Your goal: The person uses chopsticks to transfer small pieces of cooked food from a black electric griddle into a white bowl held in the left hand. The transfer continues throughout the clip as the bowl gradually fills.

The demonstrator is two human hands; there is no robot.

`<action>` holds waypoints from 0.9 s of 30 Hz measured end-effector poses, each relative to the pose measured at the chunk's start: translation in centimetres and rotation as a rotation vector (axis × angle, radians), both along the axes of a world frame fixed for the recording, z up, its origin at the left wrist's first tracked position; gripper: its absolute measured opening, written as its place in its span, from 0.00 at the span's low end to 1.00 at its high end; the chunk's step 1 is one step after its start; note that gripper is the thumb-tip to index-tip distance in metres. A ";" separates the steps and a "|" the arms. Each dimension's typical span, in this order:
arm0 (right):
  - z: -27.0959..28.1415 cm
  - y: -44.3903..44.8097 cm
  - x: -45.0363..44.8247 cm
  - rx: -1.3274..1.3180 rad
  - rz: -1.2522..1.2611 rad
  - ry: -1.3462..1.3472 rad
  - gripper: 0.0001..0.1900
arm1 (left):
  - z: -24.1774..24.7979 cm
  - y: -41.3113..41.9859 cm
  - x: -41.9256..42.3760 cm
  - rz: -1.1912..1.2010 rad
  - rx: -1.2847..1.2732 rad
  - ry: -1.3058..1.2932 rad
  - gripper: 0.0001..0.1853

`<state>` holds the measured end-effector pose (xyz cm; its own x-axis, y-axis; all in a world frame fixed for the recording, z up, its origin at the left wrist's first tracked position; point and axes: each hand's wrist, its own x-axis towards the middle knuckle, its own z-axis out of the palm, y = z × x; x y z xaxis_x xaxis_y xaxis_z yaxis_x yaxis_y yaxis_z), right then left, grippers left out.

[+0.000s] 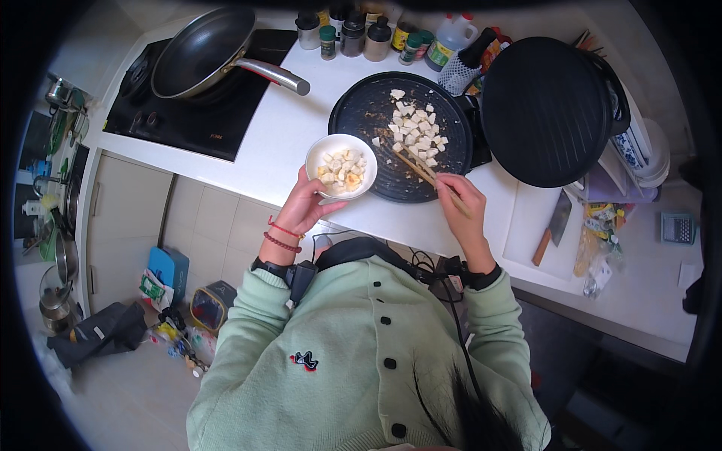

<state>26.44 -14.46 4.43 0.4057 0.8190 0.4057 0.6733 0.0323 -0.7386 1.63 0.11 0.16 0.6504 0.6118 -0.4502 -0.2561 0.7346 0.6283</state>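
Note:
My left hand [307,206] holds a small white bowl [313,179] by its rim and underside, at the left edge of a black electric griddle [361,101]. Pale cubes of food, some browned, lie in the bowl. In my right hand [462,200] is a pair of wooden chopsticks [417,167], whose tips touch or nearly touch the lower edge of a heap of white food cubes [414,127] on the griddle plate. Brown crumbs are scattered beside the heap. The griddle's round lid [544,113] stands raised on the right.
A frying pan [203,53] sits on the black cooktop [225,127] at the left, its handle over the counter. Spice jars [352,36] and bottles line the back. A cleaver [555,225] lies on a white cutting board [519,231] at the right, near plastic packets [601,231].

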 end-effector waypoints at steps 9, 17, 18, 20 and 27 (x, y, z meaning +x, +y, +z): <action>2.7 -2.3 -0.2 0.072 0.049 0.398 0.05 | -0.5 -0.2 0.5 -0.028 -0.004 0.004 0.35; 0.7 -1.2 2.2 0.100 -0.143 0.500 0.07 | -0.5 -0.3 0.9 -0.039 -0.005 0.020 0.36; 0.2 -0.9 2.1 0.076 -0.145 0.446 0.06 | -0.5 -0.3 0.9 -0.036 -0.004 0.025 0.36; -0.7 -0.2 1.7 0.014 -0.191 0.355 0.05 | -0.5 -0.2 0.9 -0.034 -0.003 0.025 0.36; -1.7 1.7 0.3 0.041 -0.071 0.037 0.04 | -0.5 0.0 0.6 -0.027 -0.004 0.016 0.35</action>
<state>26.70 -12.71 2.70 0.4770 0.7708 0.4224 0.6476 0.0167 -0.7618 2.19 0.09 -0.35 0.6589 0.5928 -0.4630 -0.2263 0.7433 0.6296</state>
